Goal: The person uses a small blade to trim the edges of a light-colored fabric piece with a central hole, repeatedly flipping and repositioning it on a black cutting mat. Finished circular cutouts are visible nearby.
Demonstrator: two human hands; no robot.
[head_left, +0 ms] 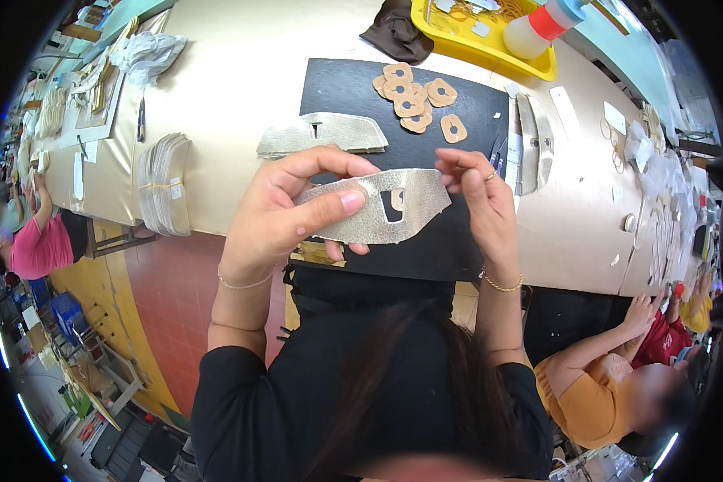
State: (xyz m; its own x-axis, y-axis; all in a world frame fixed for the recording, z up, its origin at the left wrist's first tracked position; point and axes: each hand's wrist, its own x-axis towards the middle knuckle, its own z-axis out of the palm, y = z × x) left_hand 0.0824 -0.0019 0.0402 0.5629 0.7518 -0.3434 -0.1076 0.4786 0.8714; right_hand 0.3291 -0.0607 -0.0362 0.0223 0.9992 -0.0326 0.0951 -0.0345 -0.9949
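Silvery panel [419, 191] sits clamped in the left hand [281, 197] while the right hand [488, 205], fingers loosely parted, hovers beside its end. Flat, even pressure should spare it creases.

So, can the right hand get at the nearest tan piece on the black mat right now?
Probably yes: the right hand seems to hold nothing, and nothing appears to cover the tan piece just beyond it in view. The left hand holds the grey piece lower down, not over it.
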